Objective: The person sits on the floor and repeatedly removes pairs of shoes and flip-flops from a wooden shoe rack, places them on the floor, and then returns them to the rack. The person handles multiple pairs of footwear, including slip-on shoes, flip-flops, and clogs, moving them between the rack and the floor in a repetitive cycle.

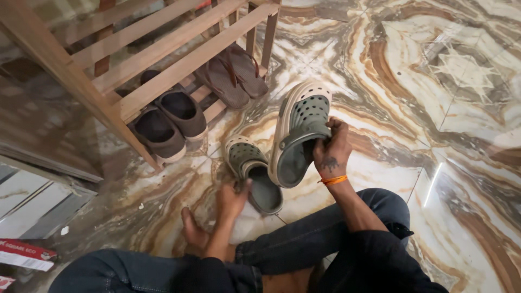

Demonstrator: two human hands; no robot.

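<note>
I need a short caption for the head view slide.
Seated person's right hand lifts one grey clog; left hand grips the other clog.

A wooden shoe rack [135,59] holds dark brown slip-ons [168,122] and brown sandals [233,76] (low shelf), on a swirled marble floor [434,81].
</note>
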